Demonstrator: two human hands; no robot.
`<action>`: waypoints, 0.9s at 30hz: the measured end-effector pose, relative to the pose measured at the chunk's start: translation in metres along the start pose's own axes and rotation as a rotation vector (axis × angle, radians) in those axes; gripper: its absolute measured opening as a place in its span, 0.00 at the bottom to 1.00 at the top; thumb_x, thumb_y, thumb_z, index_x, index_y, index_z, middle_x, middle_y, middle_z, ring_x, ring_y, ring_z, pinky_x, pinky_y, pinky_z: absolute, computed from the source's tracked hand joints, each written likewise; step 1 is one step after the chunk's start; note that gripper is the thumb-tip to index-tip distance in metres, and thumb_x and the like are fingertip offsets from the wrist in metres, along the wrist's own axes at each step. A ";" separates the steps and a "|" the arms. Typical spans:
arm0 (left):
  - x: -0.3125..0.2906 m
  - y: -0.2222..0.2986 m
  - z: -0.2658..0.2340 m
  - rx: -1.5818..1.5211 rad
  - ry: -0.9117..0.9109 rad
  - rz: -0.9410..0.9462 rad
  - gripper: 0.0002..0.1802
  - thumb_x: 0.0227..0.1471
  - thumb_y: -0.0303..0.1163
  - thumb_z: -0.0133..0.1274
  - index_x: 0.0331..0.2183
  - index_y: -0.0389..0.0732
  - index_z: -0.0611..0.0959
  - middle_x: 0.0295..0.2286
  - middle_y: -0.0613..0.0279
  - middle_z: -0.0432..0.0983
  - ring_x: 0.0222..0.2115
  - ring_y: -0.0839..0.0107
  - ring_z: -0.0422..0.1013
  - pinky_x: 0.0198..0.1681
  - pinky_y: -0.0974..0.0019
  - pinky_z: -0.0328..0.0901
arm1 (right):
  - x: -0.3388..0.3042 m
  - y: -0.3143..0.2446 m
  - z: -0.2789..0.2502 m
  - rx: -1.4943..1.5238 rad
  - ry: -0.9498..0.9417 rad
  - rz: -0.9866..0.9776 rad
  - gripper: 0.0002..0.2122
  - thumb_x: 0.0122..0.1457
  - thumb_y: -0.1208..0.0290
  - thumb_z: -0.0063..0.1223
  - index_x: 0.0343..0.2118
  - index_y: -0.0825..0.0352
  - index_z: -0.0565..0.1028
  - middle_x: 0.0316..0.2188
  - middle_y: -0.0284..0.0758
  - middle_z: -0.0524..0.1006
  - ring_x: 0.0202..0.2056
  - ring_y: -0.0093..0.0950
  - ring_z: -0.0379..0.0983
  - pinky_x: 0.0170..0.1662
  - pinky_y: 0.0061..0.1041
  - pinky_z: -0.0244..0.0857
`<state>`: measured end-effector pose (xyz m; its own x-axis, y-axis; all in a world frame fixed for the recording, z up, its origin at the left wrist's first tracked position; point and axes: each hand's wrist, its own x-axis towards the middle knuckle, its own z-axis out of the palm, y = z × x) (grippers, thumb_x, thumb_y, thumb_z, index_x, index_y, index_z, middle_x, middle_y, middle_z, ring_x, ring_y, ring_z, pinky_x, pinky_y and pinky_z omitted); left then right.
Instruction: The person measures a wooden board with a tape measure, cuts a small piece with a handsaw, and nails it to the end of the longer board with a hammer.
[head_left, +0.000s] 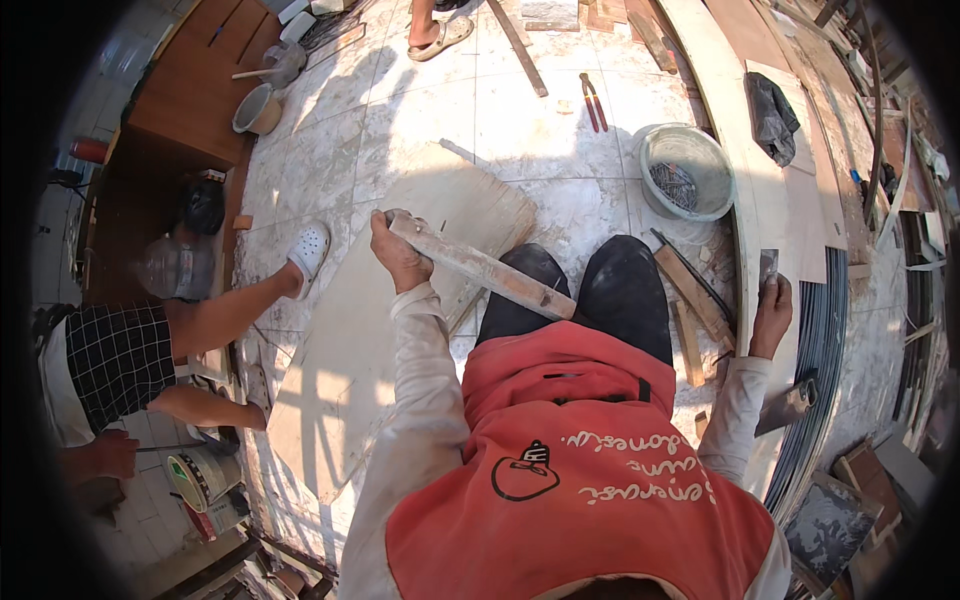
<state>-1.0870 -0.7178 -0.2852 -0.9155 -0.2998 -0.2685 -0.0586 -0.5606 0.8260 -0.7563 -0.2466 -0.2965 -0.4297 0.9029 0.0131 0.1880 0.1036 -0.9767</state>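
Observation:
My left hand (402, 258) is closed round one end of a short, worn wooden batten (485, 268). The batten slants across my lap, its other end near my waist. Beyond it a large pale plywood sheet (335, 395) lies on the floor. Out to the right, my right hand (772, 312) is closed on a small flat greyish metal piece (768, 264), whose exact kind I cannot make out. That hand is over the long pale board beside me.
A bucket of nails (688, 172) stands ahead on the right, with red-handled pincers (594, 102) beyond it. Wood offcuts (692, 298) lie by my right knee. A person in checked shorts (120, 355) is at left; another person's foot (440, 38) shows ahead. A wooden cabinet (195, 80) stands far left.

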 end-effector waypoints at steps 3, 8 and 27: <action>-0.004 0.012 0.019 0.043 0.009 0.065 0.22 0.62 0.44 0.41 0.24 0.38 0.74 0.19 0.57 0.70 0.17 0.63 0.69 0.21 0.60 0.65 | -0.003 0.024 -0.003 -1.037 0.013 -0.570 0.21 0.60 0.74 0.50 0.57 0.67 0.69 0.52 0.47 0.69 0.53 0.46 0.67 0.50 0.41 0.66; 0.007 0.031 0.020 0.091 0.013 0.259 0.14 0.58 0.34 0.47 0.23 0.38 0.72 0.20 0.61 0.69 0.18 0.68 0.67 0.22 0.63 0.65 | -0.072 0.146 0.015 -0.944 -0.614 -0.071 0.22 0.58 0.66 0.56 0.54 0.68 0.71 0.47 0.52 0.75 0.47 0.51 0.74 0.50 0.44 0.67; -0.086 -0.003 0.127 0.019 -0.206 0.110 0.20 0.63 0.45 0.41 0.27 0.41 0.73 0.22 0.61 0.70 0.24 0.65 0.70 0.28 0.62 0.66 | -0.098 -0.030 0.121 -0.358 -0.606 -0.099 0.26 0.58 0.53 0.60 0.49 0.72 0.71 0.35 0.45 0.76 0.37 0.41 0.75 0.40 0.37 0.68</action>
<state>-1.0582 -0.5923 -0.2017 -0.9786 -0.1930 -0.0711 0.0400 -0.5178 0.8546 -0.8261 -0.3887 -0.2944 -0.8557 0.5021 -0.1251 0.3567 0.3972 -0.8456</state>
